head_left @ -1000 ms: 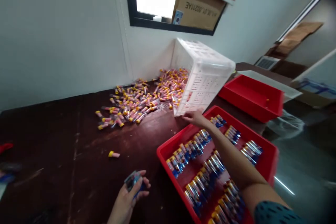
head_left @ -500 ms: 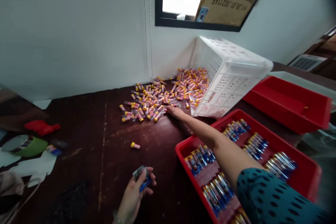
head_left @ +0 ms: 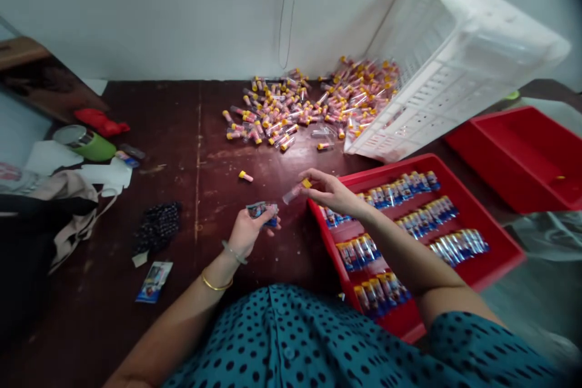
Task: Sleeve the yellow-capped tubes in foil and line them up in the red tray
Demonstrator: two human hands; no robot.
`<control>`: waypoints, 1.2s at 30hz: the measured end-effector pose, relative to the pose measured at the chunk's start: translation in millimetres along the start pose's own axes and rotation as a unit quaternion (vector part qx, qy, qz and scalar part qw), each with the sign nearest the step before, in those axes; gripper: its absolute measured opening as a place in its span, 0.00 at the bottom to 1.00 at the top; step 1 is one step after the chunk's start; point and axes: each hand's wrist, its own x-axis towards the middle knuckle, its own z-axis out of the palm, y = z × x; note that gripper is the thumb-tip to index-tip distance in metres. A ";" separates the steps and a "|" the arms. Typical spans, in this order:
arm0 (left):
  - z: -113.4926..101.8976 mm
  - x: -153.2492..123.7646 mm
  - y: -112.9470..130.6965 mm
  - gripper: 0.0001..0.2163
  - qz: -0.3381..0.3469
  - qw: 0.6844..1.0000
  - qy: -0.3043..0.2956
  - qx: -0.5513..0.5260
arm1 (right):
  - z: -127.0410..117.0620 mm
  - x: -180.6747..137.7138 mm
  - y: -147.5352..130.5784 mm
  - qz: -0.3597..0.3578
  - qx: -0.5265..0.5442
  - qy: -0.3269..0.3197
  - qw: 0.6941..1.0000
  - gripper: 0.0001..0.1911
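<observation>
Between the thumb and fingers of my right hand (head_left: 328,191) is a small clear tube with a yellow cap (head_left: 294,191). Close to its left, my left hand (head_left: 251,229) is closed on a blue printed packet (head_left: 264,210); whether it is one or several I cannot tell. A loose pink tube with a yellow cap (head_left: 246,176) lies on the dark table just beyond the hands. Farther back against the wall is a heap of such tubes (head_left: 282,110). To the right, a red tray (head_left: 495,273) holds rows of blue packed tubes (head_left: 359,253).
A white plastic crate (head_left: 418,115) lies tipped on its side at the heap. Behind the tray sits another red bin (head_left: 513,151). On the left are a green cup (head_left: 93,144), a red cloth (head_left: 102,122), a dark beaded item (head_left: 157,225), a flat packet (head_left: 154,282) and a bag (head_left: 68,194).
My right hand has come back from the heap with a capped tube in it, close to my left hand. The left hand still holds the packet. The view has tilted down.
</observation>
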 end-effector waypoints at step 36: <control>70.2 -13.6 -5.8 0.09 0.029 0.975 -0.168 0.143 | -28.9 -85.6 3.7 -0.022 0.053 0.136 0.989 0.16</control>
